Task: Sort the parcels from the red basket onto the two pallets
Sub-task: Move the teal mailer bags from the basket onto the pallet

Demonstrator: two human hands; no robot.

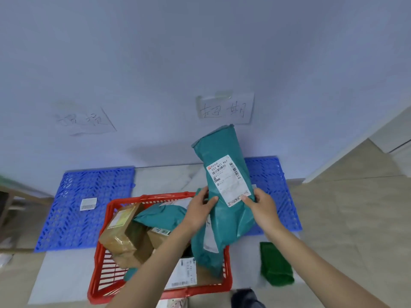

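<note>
I hold a long teal plastic mailer [224,221] upright over the right side of the red basket [104,227], its white shipping label facing me. My left hand [201,207] grips its left edge and my right hand [261,207] grips its right edge, thumb on the label's corner. Inside the basket lie a taped brown carton [123,232], another teal mailer [161,215] and other labelled parcels, partly hidden by my left forearm. Two blue pallets lie on the floor against the wall: the left pallet [66,221] and the right pallet [275,181], largely behind the held mailer.
A small white label [88,204] lies on the left pallet. Handwritten paper signs hang on the wall above each pallet, left sign [84,120], right sign [225,108]. A dark green bag [275,264] lies on the floor right of the basket. A wooden frame [13,196] stands at far left.
</note>
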